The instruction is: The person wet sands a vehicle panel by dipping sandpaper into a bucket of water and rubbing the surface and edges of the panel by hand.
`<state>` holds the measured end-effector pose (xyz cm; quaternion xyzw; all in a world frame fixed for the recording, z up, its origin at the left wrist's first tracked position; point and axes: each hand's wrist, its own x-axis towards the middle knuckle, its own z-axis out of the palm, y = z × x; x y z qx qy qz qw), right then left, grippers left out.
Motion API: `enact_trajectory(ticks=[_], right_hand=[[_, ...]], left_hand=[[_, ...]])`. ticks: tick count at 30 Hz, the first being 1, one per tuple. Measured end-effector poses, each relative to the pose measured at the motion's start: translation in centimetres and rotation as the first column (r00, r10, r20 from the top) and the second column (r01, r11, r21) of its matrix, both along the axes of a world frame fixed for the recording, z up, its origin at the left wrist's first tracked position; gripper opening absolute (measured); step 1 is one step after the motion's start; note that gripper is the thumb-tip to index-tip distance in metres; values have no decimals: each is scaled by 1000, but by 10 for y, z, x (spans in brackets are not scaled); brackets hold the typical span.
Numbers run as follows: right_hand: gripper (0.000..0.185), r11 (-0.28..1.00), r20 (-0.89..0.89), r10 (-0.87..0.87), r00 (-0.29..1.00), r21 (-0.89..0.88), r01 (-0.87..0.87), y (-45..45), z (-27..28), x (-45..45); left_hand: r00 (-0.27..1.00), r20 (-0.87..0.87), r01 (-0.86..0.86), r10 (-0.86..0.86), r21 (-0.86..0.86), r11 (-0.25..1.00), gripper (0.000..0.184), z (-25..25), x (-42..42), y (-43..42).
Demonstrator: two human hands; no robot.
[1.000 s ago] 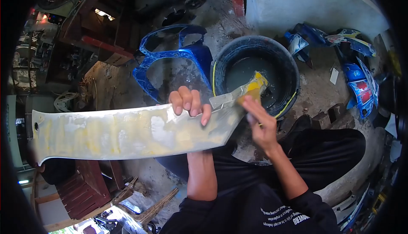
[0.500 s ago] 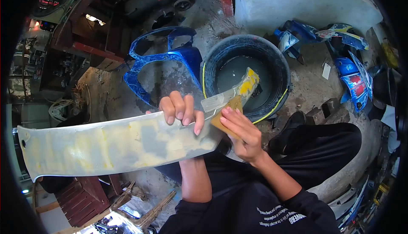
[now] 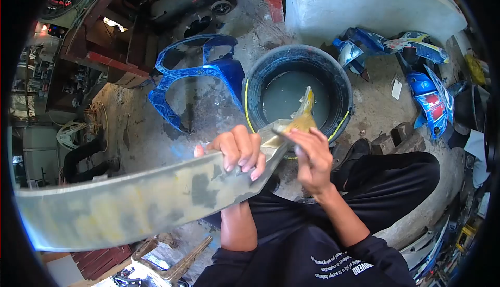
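A long curved panel [image 3: 151, 201], grey with pale yellow patches, stretches from the lower left to the bucket. My left hand [image 3: 239, 149] grips its upper edge near the narrow end, fingers curled over the face. My right hand [image 3: 311, 159] presses a tan sheet [image 3: 291, 126], which looks like sandpaper, against the narrow end. The panel's yellow tip [image 3: 309, 99] is over a dark bucket [image 3: 341, 73] holding cloudy water [image 3: 278, 97].
A blue plastic frame [image 3: 224, 71] lies on the floor left of the bucket. Blue fairing pieces [image 3: 435, 99] are at the right, near a pale curved panel [image 3: 364, 3]. Wooden blocks [image 3: 398, 138] sit beside my foot. A red wooden structure [image 3: 117, 63] stands at the upper left.
The panel has turned, its left end dropping and coming nearer the camera. My right hand and the tan sheet slid down along the narrow end, then back up towards the tip.
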<state>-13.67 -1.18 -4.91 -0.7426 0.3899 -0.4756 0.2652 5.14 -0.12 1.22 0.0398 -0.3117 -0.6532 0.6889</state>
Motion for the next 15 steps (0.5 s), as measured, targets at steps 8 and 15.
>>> enact_trajectory(ticks=[8,15], right_hand=[[30,992,43,74,996,104,-78,2,23,3],[17,931,67,236,969,270,-246,-5,33,-5]], left_hand=[[980,199,25,14,-195,980,62,-7,-2,-11],[958,252,-108,138,-129,986,67,3,-6,0]])
